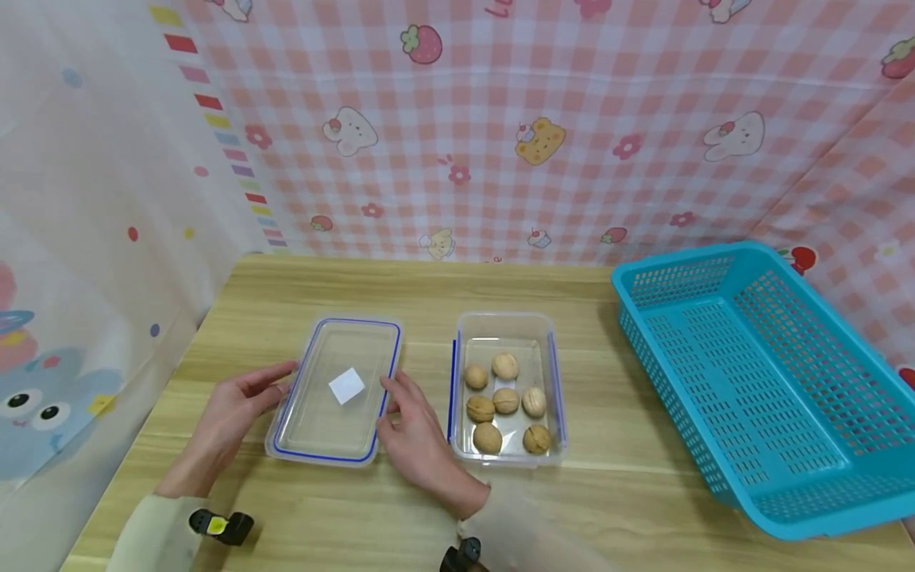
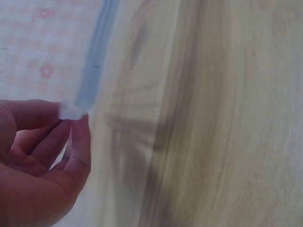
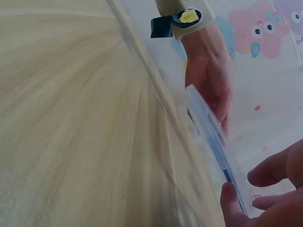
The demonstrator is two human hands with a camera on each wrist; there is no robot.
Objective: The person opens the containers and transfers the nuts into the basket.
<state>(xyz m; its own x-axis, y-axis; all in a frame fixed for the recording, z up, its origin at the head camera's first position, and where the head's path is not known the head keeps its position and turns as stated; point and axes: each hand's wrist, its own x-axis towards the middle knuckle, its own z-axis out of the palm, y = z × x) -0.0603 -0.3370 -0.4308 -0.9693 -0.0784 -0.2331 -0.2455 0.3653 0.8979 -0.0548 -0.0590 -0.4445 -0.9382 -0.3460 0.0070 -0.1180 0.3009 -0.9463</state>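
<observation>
Left hand (image 1: 232,409): pinches the clear lid (image 1: 314,425) at 9 o'clock
Right hand (image 1: 418,438): pinches the lid at 3 o'clock
Box (image 1: 503,324): at the lid's 3 o'clock, seven walnuts (image 1: 506,400) inside

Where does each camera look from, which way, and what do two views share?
On the head: looks forward and down at the lid and walnut box; left hand and right hand show.
On the left wrist: looks at the lid's edge and table; left fingers show.
On the right wrist: looks at the lid edge-on, left hand beyond; right fingers show.
Head and right wrist share both hands.
</observation>
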